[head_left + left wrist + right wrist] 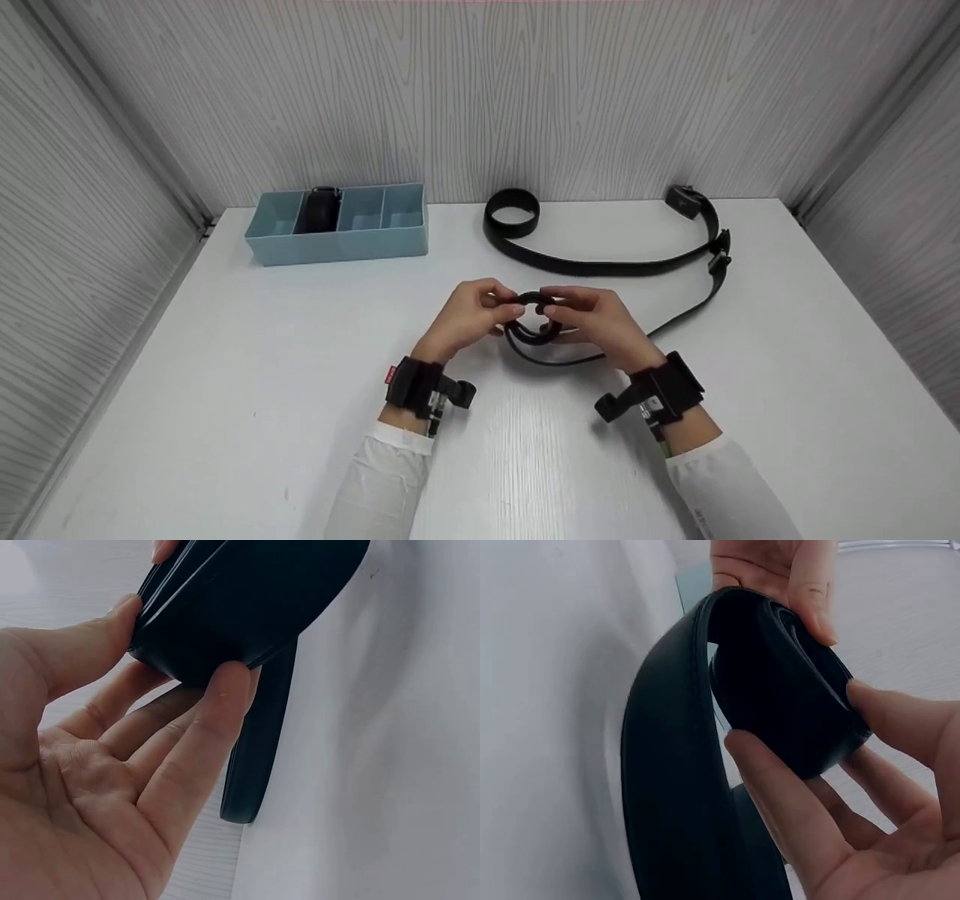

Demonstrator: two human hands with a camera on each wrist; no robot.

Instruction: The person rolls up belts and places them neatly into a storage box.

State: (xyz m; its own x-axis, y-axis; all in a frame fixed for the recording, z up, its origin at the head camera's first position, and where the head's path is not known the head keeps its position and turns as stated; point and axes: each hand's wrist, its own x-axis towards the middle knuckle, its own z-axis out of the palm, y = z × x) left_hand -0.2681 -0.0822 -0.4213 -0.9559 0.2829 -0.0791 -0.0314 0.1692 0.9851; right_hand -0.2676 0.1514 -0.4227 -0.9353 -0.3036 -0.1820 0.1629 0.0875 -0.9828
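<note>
Two hands at work over the middle of the white table (225, 420): left hand (469, 311) and right hand (600, 319), both gripping one rolled end of a black belt (534, 322), held just above the table surface between them. Left hand closed around the coil, thumb (90, 637) pressing one side and a fingertip (225, 690) curled under the roll in the left wrist view; right hand likewise clamped on it, thumb and fingertip (765, 765) pinching the coil's rim in the right wrist view, with the left hand's fingers (810, 592) visible at the top of the roll. One loose strap trailing from the coil to the right across the table, rising toward two black buckle pieces (718, 251) near the far right edge. One further coiled end (512, 212) lying flat near the back wall, joined by a strap to the same run; impossible to tell whether one belt or two. One light blue divided tray (337, 244) at the far left of the table, four compartments counted, one of them holding one dark rolled item (319, 210). Two black wrist-mounted cameras, one on each forearm, above two white sleeves (382, 480).
</note>
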